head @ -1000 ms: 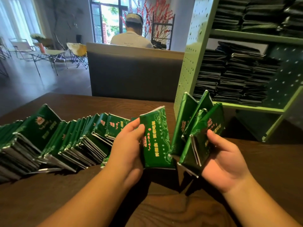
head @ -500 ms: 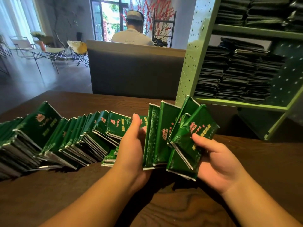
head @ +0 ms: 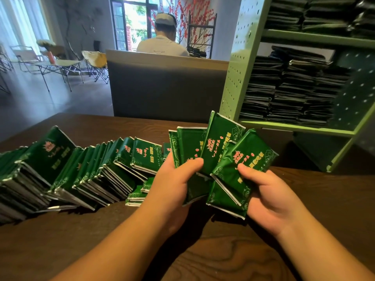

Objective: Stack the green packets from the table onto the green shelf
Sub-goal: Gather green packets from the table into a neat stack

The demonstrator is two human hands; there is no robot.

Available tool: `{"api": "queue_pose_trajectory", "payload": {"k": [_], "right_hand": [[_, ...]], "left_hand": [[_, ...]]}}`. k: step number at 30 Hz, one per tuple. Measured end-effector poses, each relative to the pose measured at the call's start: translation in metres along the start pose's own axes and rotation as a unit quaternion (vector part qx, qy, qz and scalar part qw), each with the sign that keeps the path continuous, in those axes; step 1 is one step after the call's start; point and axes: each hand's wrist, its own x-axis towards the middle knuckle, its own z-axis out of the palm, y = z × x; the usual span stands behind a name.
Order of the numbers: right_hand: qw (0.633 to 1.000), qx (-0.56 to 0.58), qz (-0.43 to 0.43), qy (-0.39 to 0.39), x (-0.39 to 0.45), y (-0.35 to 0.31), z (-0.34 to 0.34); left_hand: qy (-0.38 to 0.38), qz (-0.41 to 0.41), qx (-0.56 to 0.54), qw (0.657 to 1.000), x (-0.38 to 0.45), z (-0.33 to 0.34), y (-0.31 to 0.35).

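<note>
Packets, green with illegible red print, fan between both hands.

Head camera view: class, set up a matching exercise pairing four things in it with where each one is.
Things:
1. fanned packets
2. leaning row of packets
3. dark stacks
4. folding chair

Places:
A. on the green shelf
B. on the floor in the far room
C. held by both hands
D. on the table, left side

Pairs: 1-C, 2-D, 3-A, 4-B

Bare table right; leaning packet row blocks left; shelf stacked full
</note>
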Motion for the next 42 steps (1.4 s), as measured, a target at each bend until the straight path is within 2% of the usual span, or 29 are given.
{"api": "queue_pose_trajectory", "payload": {"k": [4, 7, 10, 13, 17, 20, 24, 27, 30, 37, 42], "right_hand": [[0.997, -0.025, -0.045, 0.053, 0.001, -0.001, -0.001], [0.986, -0.098, -0.098, 0.091, -0.001, -0.001, 0.002], [0.984, -0.130, -0.114, 0.050, -0.008, 0.003, 0.007], [0.984, -0.136, -0.114, 0.009, -0.011, 0.003, 0.006], [0.987, -0.126, -0.090, -0.050, -0.013, 0.002, 0.007], [0.987, -0.111, -0.049, -0.101, -0.016, 0.004, 0.008], [0.991, -0.057, -0.003, -0.125, -0.015, 0.003, 0.008], [0.996, -0.017, -0.023, -0.090, -0.014, -0.003, 0.011], [0.999, 0.011, -0.042, -0.034, -0.010, -0.007, 0.009], [0.998, 0.037, -0.053, -0.014, -0.005, -0.007, 0.008], [0.997, -0.014, -0.078, -0.007, -0.004, -0.004, 0.006]], "left_hand": [[0.033, 0.036, 0.047, 0.998, 0.001, -0.002, -0.001], [0.061, 0.126, 0.166, 0.976, 0.001, -0.002, -0.004], [0.049, 0.213, 0.224, 0.950, 0.000, -0.002, -0.007], [0.039, 0.230, 0.230, 0.945, 0.001, -0.003, -0.009], [0.021, 0.206, 0.202, 0.957, 0.001, -0.003, -0.007], [0.002, 0.166, 0.176, 0.970, -0.001, -0.002, -0.007], [0.007, 0.089, 0.111, 0.990, -0.002, -0.001, -0.008], [0.022, 0.044, 0.043, 0.998, 0.000, -0.001, -0.006], [0.004, 0.008, 0.017, 1.000, -0.001, 0.000, -0.005], [-0.028, -0.039, 0.023, 0.999, -0.002, 0.002, -0.008], [-0.057, -0.029, 0.029, 0.998, -0.005, 0.002, -0.008]]}}
